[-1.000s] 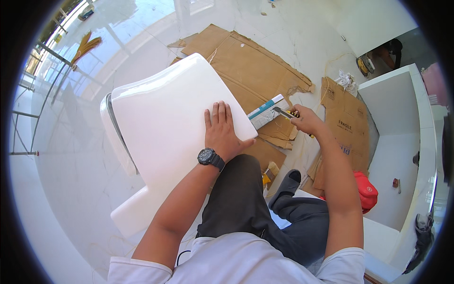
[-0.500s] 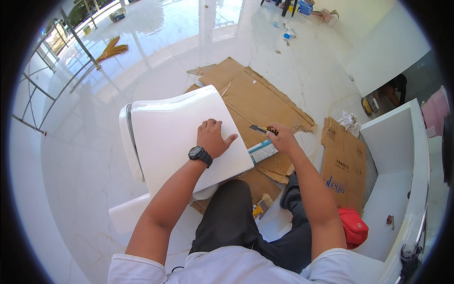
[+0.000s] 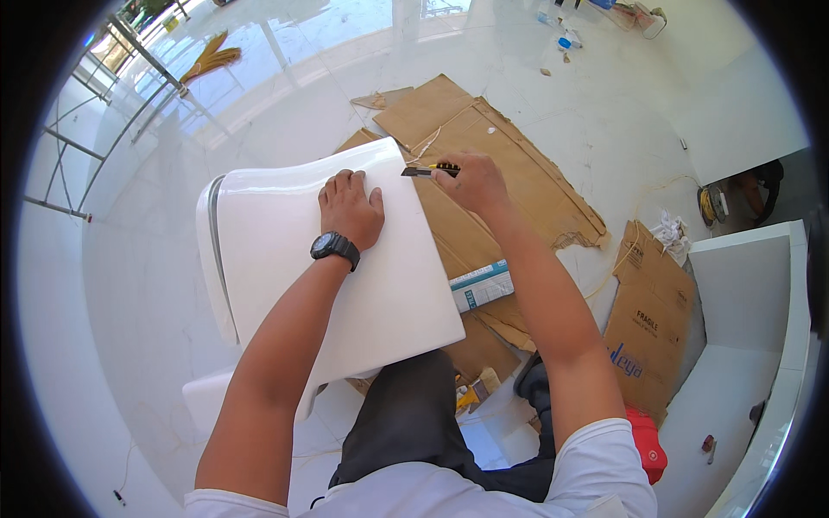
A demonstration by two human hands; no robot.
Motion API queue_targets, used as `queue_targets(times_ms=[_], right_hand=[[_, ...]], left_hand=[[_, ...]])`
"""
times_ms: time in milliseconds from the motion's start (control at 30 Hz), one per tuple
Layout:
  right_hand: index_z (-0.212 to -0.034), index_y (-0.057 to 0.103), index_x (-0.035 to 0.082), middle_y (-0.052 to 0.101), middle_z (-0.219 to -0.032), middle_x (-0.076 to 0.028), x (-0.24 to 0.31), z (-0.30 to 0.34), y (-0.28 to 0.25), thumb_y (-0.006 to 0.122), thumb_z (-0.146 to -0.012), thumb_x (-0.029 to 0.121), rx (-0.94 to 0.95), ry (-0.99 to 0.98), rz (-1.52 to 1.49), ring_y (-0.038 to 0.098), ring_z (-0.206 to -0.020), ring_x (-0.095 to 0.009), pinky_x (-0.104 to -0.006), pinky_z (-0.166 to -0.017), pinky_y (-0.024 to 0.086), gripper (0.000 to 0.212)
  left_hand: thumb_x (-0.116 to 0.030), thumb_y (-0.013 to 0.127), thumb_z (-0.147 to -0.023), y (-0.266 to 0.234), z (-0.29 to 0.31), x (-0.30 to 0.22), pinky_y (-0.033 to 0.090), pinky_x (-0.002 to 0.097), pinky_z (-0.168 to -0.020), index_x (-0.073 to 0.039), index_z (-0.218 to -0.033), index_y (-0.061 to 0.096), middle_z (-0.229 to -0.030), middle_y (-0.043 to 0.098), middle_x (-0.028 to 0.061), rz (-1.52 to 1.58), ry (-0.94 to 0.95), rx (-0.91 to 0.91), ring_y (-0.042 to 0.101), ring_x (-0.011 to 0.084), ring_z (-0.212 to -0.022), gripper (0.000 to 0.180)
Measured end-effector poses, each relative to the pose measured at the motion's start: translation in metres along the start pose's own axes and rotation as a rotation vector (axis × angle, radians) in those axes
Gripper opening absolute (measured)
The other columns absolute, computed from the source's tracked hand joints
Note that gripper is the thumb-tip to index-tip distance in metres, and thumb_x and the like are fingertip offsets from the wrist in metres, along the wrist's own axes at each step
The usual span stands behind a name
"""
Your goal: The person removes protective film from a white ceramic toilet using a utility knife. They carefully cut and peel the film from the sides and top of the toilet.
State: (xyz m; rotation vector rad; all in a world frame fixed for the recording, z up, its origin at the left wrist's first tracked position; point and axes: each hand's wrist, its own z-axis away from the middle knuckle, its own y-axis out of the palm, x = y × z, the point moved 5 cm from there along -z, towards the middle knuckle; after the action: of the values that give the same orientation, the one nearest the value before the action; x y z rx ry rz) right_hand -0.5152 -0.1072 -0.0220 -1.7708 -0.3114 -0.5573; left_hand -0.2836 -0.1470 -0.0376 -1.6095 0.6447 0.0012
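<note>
A glossy white toilet (image 3: pixel 285 293) lies tipped over in front of me, its smooth side facing up and its seat edge on the left. Flat on that surface rests my left hand (image 3: pixel 351 207), fingers stretched out, with a black watch on the wrist. My right hand (image 3: pixel 473 181) is closed around a utility knife (image 3: pixel 421 172). Its dark blade points left, and the tip is close to the toilet's far right edge; whether it touches, I cannot tell. Beneath the toilet, a white and teal box or packet (image 3: pixel 482 286) sticks out on the right.
Flattened cardboard (image 3: pixel 518 186) covers the floor beyond and right of the toilet. A printed cardboard sheet (image 3: pixel 652 324) leans by a white cabinet (image 3: pixel 747 293). A red bag or cap (image 3: pixel 646 445) lies near my right arm. Metal scaffolding (image 3: pixel 104 160) and a broom (image 3: pixel 210 59) are far left.
My right hand has moved up and left with the utility knife, from beside the toilet to its far right edge. My left hand has slid left and slightly farther away along the toilet.
</note>
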Motion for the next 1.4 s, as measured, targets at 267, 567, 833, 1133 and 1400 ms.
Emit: queue_targets(times_ms=[267,567,833,1133,1400], right_hand=[[-0.102,0.082,0.012,0.074,-0.094,-0.011,-0.016,-0.038,0.011,0.079,-0.082,0.031,0.132,-0.001,-0.153,0.070,-0.087,-0.029,-0.0389,-0.077,0.057,0.028],[-0.099,0.082,0.011,0.073,-0.089,-0.010,-0.005,-0.032,0.005,0.081,-0.078,0.028,0.107,-0.024,-0.191,0.069,-0.080,-0.026,-0.0371,-0.073,0.055,0.027],[-0.100,0.081,0.006,0.069,-0.080,-0.009,-0.004,-0.008,-0.008,0.083,-0.080,0.024,0.138,-0.094,-0.208,0.064,-0.069,-0.020,-0.0325,-0.064,0.050,0.028],[-0.096,0.082,0.010,0.069,-0.084,-0.010,-0.008,0.007,-0.010,0.081,-0.081,0.031,0.083,-0.056,-0.183,0.067,-0.079,-0.027,-0.0381,-0.070,0.054,0.026],[-0.097,0.082,0.011,0.070,-0.085,-0.008,-0.005,0.009,-0.008,0.081,-0.080,0.030,0.106,0.016,-0.161,0.068,-0.078,-0.027,-0.0398,-0.071,0.055,0.025]], left_hand=[[-0.027,0.057,-0.100,0.000,-0.002,0.000,0.031,0.0484,-0.118,-0.002,-0.135,0.058,-0.140,0.054,0.0175,-0.001,-0.024,0.014,0.046,0.0342,-0.136,0.044],[-0.025,0.057,-0.099,0.001,-0.003,0.000,0.030,0.0498,-0.119,0.000,-0.137,0.057,-0.142,0.054,0.0182,0.014,-0.024,0.029,0.045,0.0355,-0.137,0.046],[-0.024,0.056,-0.098,0.001,-0.002,-0.001,0.031,0.0494,-0.119,0.000,-0.137,0.058,-0.141,0.054,0.0182,-0.010,-0.017,0.021,0.046,0.0351,-0.136,0.046],[-0.025,0.057,-0.098,-0.001,0.000,-0.001,0.032,0.0481,-0.119,0.000,-0.135,0.060,-0.141,0.055,0.0175,-0.007,-0.019,0.004,0.047,0.0344,-0.135,0.044],[-0.024,0.057,-0.098,-0.001,-0.001,0.001,0.033,0.0484,-0.118,-0.001,-0.135,0.060,-0.141,0.056,0.0173,-0.025,-0.028,0.004,0.047,0.0350,-0.135,0.044]])
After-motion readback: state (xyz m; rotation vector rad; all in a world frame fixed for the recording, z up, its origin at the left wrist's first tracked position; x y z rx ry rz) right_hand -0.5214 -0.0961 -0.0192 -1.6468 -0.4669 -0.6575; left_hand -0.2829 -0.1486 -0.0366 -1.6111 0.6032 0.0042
